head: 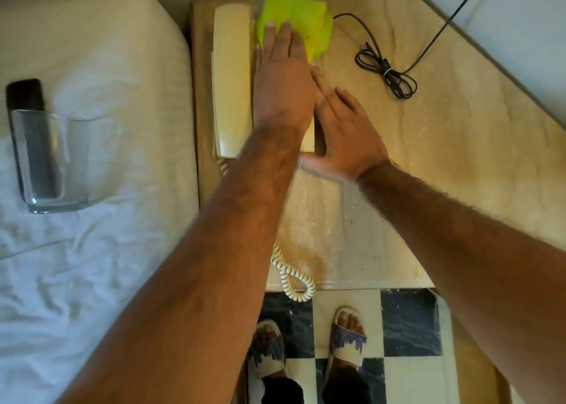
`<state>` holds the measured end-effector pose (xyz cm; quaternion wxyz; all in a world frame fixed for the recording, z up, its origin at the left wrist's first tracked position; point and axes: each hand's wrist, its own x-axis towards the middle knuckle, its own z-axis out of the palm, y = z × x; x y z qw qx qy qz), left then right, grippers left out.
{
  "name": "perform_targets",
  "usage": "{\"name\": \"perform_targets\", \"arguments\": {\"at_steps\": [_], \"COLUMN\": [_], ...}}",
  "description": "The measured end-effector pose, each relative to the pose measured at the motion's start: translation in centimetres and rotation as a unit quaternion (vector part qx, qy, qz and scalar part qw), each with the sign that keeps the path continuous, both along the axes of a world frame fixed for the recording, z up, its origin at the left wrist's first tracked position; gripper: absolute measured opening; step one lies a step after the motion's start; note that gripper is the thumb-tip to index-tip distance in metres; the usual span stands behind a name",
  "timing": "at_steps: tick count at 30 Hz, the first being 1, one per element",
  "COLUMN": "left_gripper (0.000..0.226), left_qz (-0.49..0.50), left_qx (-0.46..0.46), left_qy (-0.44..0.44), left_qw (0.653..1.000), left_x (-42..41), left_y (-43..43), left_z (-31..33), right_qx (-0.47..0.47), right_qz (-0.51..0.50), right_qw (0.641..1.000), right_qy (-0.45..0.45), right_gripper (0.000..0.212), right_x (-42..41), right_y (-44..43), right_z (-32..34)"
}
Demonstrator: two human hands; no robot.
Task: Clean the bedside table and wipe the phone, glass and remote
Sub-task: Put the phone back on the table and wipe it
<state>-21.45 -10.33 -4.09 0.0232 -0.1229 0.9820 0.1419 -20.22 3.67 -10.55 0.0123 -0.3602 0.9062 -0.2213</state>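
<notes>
**Head view: phone held steady while the cloth wipes its top**

Nearest to the camera are the person's feet in slippers [347, 339] on the checkered floor. Just above them, the coiled phone cord [291, 278] hangs over the front edge of the bedside table [428, 158].

Further in, the right hand [346, 137] lies open and flat against the side of the phone base, probably to stop it from sliding. The left hand [281, 79] is also flat, with fingers extended, and presses the yellow-green cloth [294, 17] onto the far part of the telephone [231, 79]. Its handset rests in the cradle.

On the bed [92, 250] at the left, the drinking glass [46, 158] lies with the black remote [27, 97] inside it. I think they were put there to free the tabletop. A black cable [386, 66] lies bundled at the far side of the table.
</notes>
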Motion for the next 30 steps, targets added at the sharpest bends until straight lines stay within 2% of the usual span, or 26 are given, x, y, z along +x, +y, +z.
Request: {"name": "perform_targets", "arguments": {"at_steps": [5, 10, 13, 17, 23, 26, 30], "left_gripper": [0.068, 0.069, 0.068, 0.067, 0.058, 0.058, 0.064], "left_qz": [-0.025, 0.005, 0.023, 0.003, 0.031, 0.005, 0.008], "left_qx": [-0.026, 0.057, 0.069, 0.017, -0.022, -0.041, -0.005], "left_qy": [0.01, 0.013, 0.007, -0.02, -0.016, -0.017, 0.006], "left_qw": [0.999, 0.998, 0.997, 1.0, 0.999, 0.999, 1.0], "left_x": [9.1, 18.1, 16.6, 9.8, -3.3, -3.5, 3.4], "left_y": [1.4, 4.1, 4.2, 2.4, -1.1, -1.0, 0.3], "left_z": [-2.5, -2.5, -2.0, -1.0, 0.5, 0.3, -0.5], "right_qx": [0.027, 0.005, 0.002, 0.016, 0.004, 0.003, 0.011], "right_qz": [0.024, -0.002, 0.009, 0.035, 0.007, 0.005, 0.009], "right_qw": [0.999, 1.0, 1.0, 0.999, 1.0, 1.0, 1.0], "right_qy": [0.013, 0.018, -0.006, -0.003, 0.006, 0.018, 0.011], "right_gripper": [0.11, 0.111, 0.111, 0.103, 0.122, 0.124, 0.115], "right_x": [-0.4, -0.2, -0.3, -0.6, -0.2, -0.2, -0.3], "right_y": [0.2, 0.0, -0.1, 0.3, 0.1, 0.2, 0.2], "right_z": [-0.5, 0.0, 0.2, 0.1, 0.2, 0.1, 0.1]}}
